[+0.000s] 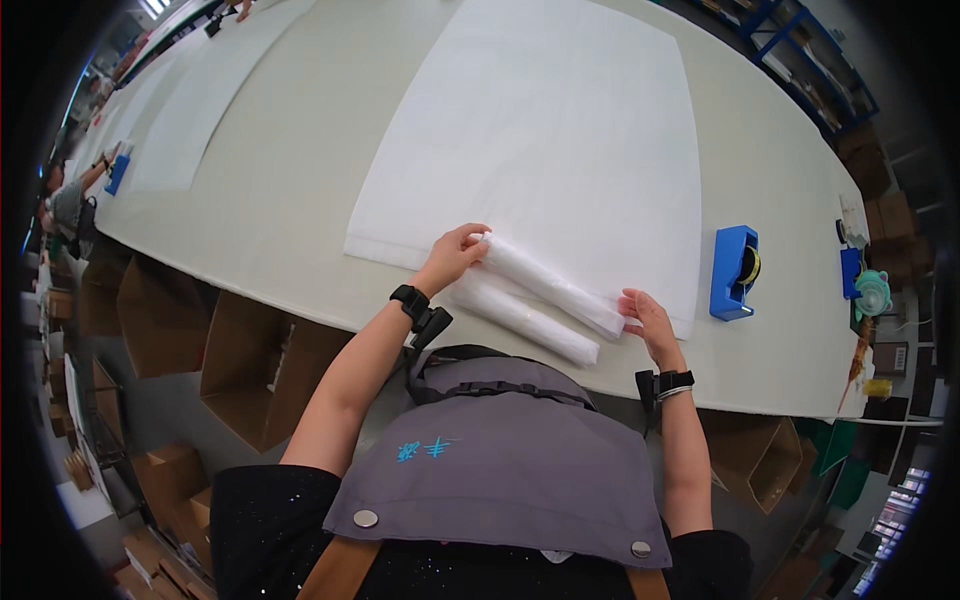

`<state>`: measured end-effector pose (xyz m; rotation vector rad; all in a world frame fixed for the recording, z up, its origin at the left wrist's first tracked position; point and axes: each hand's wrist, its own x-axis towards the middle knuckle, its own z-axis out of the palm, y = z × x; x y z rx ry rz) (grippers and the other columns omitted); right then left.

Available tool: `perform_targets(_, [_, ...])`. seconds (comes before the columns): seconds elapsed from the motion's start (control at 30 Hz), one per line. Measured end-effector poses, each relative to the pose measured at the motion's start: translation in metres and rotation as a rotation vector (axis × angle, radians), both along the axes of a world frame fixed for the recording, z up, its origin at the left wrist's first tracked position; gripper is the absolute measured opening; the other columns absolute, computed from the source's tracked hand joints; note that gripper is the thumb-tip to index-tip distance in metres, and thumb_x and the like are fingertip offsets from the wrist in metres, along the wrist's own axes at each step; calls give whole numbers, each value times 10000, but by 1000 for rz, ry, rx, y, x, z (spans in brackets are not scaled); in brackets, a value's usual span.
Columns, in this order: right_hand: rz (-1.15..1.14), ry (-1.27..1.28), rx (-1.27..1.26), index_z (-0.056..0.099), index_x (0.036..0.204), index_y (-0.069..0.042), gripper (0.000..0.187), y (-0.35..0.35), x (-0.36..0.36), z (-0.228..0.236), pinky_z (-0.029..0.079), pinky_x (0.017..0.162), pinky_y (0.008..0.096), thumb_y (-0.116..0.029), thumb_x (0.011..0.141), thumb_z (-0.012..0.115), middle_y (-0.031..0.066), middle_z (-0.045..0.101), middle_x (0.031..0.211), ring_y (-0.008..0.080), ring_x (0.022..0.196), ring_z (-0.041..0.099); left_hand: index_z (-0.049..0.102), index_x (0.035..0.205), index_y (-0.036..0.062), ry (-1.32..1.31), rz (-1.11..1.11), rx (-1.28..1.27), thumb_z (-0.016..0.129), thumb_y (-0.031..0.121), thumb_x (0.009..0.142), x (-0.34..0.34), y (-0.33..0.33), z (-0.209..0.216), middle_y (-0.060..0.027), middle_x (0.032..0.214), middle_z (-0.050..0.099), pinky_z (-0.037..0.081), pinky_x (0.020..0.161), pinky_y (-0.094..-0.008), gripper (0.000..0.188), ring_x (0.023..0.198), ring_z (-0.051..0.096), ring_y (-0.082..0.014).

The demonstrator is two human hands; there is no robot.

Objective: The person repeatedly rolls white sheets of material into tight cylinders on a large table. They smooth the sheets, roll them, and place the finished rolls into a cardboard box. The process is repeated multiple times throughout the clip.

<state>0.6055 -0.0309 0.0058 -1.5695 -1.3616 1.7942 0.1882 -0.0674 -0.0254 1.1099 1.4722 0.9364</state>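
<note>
Two white, plastic-looking rolls lie side by side, slanting down to the right near the table's front edge. My left hand (458, 255) is closed with thumb and fingers on the left end of the farther roll (545, 284). At that roll's right end is my right hand (650, 325), its fingers apart and curved beside the tip; whether they touch it is hard to tell. The nearer roll (530, 322) rests just in front of my body, untouched by either hand. Under the farther roll spreads a large white sheet (540, 130), flat and reaching toward the far side.
A blue tape dispenser (733, 272) stands right of the sheet on the pale table (285, 170). More white sheets (205, 110) lie at the far left, near another person (70, 205) and a second blue dispenser (118, 174). Open cardboard boxes (245, 375) sit below the front edge.
</note>
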Motion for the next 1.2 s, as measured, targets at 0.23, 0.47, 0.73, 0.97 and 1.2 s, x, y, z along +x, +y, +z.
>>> perform_targets(0.23, [366,-384,615,642,1269,-92,573,-34,-23,-6,436,1060,428,-191,737,830,139,610,1266,350,1249,516,655,1262,33,-58,138,59,628,192,983,-14,-25,-11,-104,1081,697,513,917,-327,323,1046,632,-172])
perform_targets(0.47, [271,-378,502,588,1201,-35,489,-40,-25,-2,506,917,398,-144,768,787,146,641,1164,335,1075,618,644,1267,12,30,262,36,573,332,1030,7,-28,-6,-90,1095,704,508,898,-312,405,1013,641,-162])
perform_targets(0.73, [-418,474,165,455,1353,-49,491,-66,58,8,590,886,375,-85,931,703,82,627,1158,192,1037,648,663,1222,31,-93,450,25,570,305,1046,7,-46,-23,-23,1035,688,501,819,-236,339,918,618,-81])
perform_targets(0.97, [-1207,255,410,472,1309,-38,424,-54,233,-7,587,813,388,-146,966,698,91,602,1111,220,977,637,647,1195,11,-93,485,41,571,219,1043,-4,-51,-45,-32,1008,666,504,818,-239,269,891,608,-92])
perform_targets(1.2, [-1109,158,368,404,1451,-22,571,-32,342,-48,549,861,400,-210,986,678,130,581,1196,236,1004,611,667,1146,29,-37,485,7,575,227,1039,-7,-47,-43,-10,955,658,487,757,-233,243,826,591,-85])
